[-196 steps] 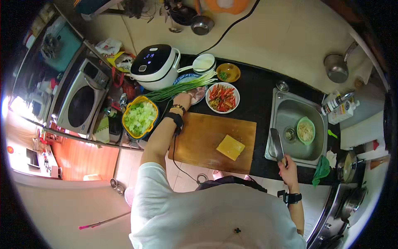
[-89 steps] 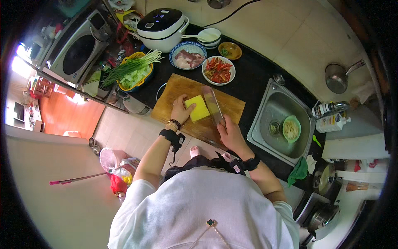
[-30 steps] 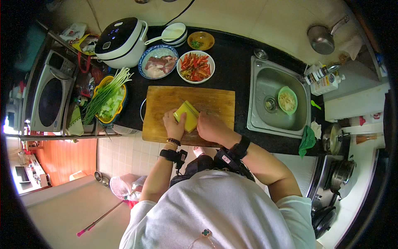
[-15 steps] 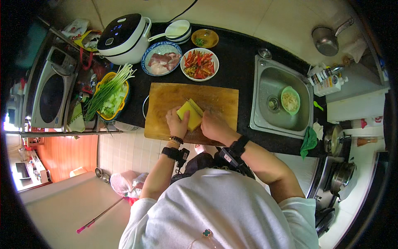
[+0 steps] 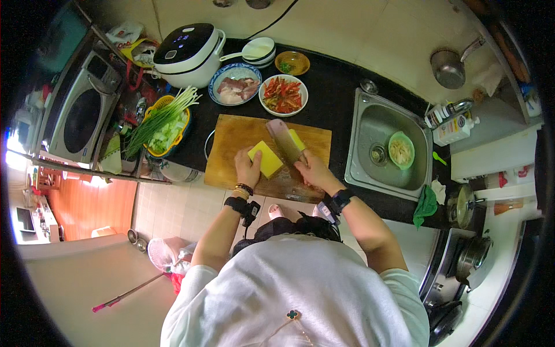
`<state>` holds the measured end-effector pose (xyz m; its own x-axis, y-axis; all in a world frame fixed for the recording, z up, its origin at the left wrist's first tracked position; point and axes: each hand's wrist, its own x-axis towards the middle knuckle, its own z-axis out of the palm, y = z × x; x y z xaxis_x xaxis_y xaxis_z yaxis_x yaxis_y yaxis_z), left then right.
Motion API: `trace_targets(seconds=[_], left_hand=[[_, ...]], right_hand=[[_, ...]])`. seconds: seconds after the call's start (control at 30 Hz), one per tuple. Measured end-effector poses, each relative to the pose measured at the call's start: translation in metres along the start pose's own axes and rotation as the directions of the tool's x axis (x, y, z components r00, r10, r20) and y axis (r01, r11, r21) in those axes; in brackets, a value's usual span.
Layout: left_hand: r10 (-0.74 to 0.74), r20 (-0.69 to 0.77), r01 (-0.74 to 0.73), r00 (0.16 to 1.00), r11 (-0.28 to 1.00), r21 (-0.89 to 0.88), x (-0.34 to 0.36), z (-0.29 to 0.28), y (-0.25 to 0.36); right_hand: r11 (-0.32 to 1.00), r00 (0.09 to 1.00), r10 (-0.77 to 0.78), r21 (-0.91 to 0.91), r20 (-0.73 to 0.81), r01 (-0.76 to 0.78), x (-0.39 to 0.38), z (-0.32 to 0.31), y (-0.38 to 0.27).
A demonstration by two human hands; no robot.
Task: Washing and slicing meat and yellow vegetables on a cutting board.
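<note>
A yellow block of food (image 5: 267, 158) with flat sides lies on the wooden cutting board (image 5: 232, 136); I cannot make out its exact kind. My left hand (image 5: 248, 168) holds the block from its left side, thumb on top. In my right hand (image 5: 317, 172) is a cleaver (image 5: 282, 140), gripped by the handle, its broad blade slanting up and left across the board. To the right of the blade rests a cut-off yellow piece (image 5: 297, 140), separate from the block and partly hidden by the cleaver.
Behind the board stand a bowl of chopped red peppers (image 5: 283, 96), a plate of raw meat (image 5: 235, 84) and a rice cooker (image 5: 190, 53). A basket of greens (image 5: 166, 127) sits left. The sink (image 5: 361, 147) on the right holds a green bowl (image 5: 401, 150).
The cleaver has moved right with my right hand, and a yellow piece now lies apart from the block. My left hand stays on the block. The view has shifted slightly.
</note>
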<state>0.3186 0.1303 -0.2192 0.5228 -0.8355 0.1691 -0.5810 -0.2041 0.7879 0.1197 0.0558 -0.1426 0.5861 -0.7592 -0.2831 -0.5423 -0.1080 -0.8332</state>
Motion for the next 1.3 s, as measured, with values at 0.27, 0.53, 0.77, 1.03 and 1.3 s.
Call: trace_targets(seconds=[0.27, 0.53, 0.77, 1.03, 1.3], left_hand=[[0.020, -0.153, -0.025, 0.988, 0.999, -0.030, -0.010, 0.011, -0.001], [0.065, -0.150, -0.067, 0.987, 0.998, -0.009, -0.007, 0.011, -0.002], [0.047, -0.101, -0.040, 0.994, 0.997, 0.072, -0.007, 0.012, -0.003], [0.041, -0.115, -0.023, 0.992, 0.988, 0.152, -0.007, 0.014, 0.002], [0.021, -0.079, -0.007, 0.997, 0.986, 0.164, -0.009, 0.011, 0.005]], right_hand=[[0.969, 0.995, -0.102, -0.226, 0.012, 0.102, -0.030, -0.002, -0.039], [0.907, 0.990, -0.126, -0.397, 0.066, 0.142, -0.034, 0.003, -0.077], [0.870, 0.986, -0.156, -0.464, 0.064, 0.168, -0.023, 0.012, -0.069], [0.843, 0.984, -0.098, -0.513, 0.150, 0.162, -0.009, 0.014, -0.072], [0.793, 0.981, -0.098, -0.582, 0.168, 0.179, 0.001, 0.023, -0.060]])
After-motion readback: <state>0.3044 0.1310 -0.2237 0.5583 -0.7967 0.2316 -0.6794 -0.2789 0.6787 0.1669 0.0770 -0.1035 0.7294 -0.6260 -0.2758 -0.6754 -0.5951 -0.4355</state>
